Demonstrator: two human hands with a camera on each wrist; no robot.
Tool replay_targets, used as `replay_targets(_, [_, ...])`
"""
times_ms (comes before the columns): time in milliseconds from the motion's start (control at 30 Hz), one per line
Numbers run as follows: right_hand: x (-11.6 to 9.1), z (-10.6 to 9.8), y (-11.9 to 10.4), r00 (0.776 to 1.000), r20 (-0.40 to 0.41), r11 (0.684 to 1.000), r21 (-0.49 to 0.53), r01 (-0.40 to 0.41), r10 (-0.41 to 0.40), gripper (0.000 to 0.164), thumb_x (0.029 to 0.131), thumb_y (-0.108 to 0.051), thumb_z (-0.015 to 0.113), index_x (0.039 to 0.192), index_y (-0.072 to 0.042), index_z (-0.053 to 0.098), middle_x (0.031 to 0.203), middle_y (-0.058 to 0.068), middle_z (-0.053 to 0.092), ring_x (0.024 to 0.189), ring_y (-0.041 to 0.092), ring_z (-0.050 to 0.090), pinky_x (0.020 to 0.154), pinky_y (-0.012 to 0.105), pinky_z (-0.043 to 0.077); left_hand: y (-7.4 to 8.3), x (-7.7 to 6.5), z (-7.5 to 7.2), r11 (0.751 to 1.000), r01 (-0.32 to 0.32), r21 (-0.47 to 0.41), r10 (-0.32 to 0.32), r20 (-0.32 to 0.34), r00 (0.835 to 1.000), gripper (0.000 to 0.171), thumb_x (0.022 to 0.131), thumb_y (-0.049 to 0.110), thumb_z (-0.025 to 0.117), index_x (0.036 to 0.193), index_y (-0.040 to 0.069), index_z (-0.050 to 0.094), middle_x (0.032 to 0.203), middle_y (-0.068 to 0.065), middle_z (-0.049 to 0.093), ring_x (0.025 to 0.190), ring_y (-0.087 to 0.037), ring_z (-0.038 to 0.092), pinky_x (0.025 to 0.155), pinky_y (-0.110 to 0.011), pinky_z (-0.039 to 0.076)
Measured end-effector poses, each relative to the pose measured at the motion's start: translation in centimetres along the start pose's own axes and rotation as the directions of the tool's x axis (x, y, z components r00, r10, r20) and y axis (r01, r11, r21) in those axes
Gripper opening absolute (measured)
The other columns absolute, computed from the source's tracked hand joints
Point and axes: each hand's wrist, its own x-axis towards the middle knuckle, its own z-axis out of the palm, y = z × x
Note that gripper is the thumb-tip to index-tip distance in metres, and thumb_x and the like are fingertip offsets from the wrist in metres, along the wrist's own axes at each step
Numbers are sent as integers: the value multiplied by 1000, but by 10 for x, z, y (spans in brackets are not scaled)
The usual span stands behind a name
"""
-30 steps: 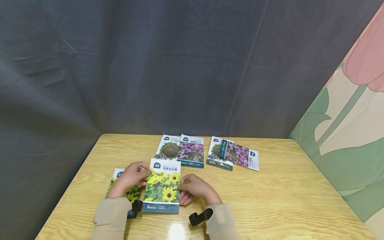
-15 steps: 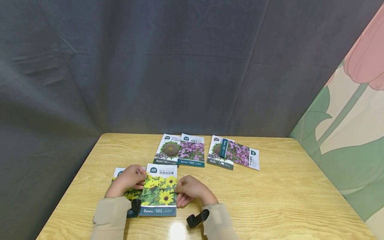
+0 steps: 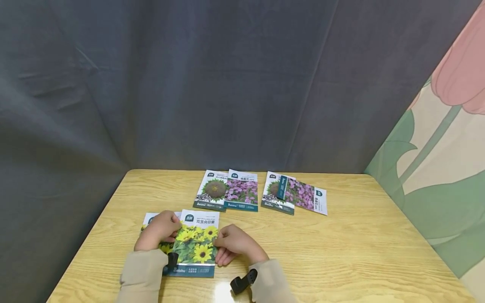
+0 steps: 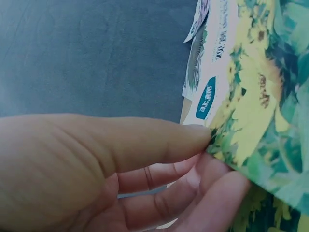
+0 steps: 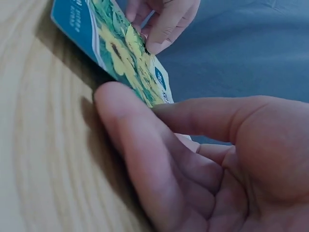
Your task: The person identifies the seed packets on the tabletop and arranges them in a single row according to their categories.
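The left hand (image 3: 159, 229) and right hand (image 3: 238, 244) pinch opposite edges of a rectangular white-topped packet printed with yellow flowers (image 3: 195, 243). Since a second ago it has shifted leftward and nearer, now covering the right part of a matching yellow-flowered packet (image 3: 149, 218).

A dark grey curtain (image 3: 235, 92) hangs at twelve o'clock, stretching round to nine; a tulip mural (image 3: 451, 143), pink bloom over green leaves, fills three o'clock; down at six, the wood-grain table (image 3: 363, 252) catches a white glare (image 3: 223, 292)
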Motion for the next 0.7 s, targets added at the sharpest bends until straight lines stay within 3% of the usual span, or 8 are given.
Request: replay_targets(700, [3, 2, 2, 999, -40, 1000, 5, -23, 23, 25, 100, -11, 60, 80, 3, 64, 61, 14, 68, 44, 13, 63, 44, 26, 55, -1, 2, 6, 993, 49, 109, -44, -40, 998, 43, 98, 2, 53, 59, 13, 40, 57, -3, 46, 46, -13, 43, 53, -29, 52])
